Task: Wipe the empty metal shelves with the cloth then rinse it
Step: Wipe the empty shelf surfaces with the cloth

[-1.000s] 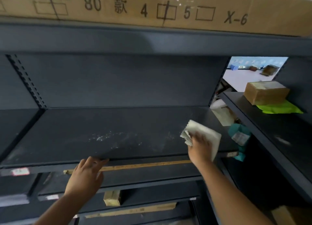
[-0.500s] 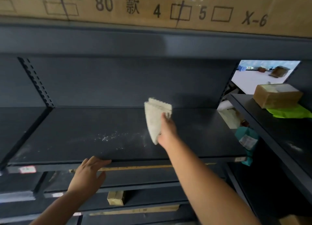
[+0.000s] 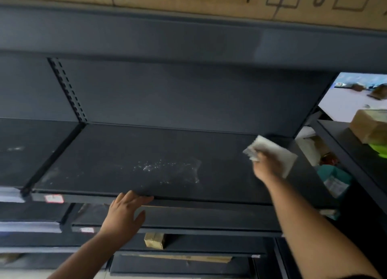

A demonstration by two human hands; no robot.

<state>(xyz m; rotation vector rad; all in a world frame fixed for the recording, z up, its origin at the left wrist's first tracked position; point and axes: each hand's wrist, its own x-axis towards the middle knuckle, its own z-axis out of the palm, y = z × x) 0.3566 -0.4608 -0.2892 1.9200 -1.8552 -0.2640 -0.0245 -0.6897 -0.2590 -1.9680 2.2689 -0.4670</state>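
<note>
A dark grey metal shelf (image 3: 125,153) runs across the view at chest height, with a patch of white specks and smears near its middle. My right hand (image 3: 267,166) presses a folded white cloth (image 3: 278,153) flat on the shelf's right end, close to the back panel. The cloth sticks out past my fingers on the far and right sides. My left hand (image 3: 123,213) rests with spread fingers on the shelf's front lip, left of centre, holding nothing.
A large cardboard box (image 3: 209,0) with printed characters sits on the shelf above. Lower shelves (image 3: 188,230) hold a small wooden block (image 3: 154,240). At right a side shelf (image 3: 356,153) carries a brown box (image 3: 369,124), a green item and packages below.
My right hand swept the cloth left to the shelf's middle, lifting it upright, then back to the right end, where it lies flat again. My left hand stayed on the front lip.
</note>
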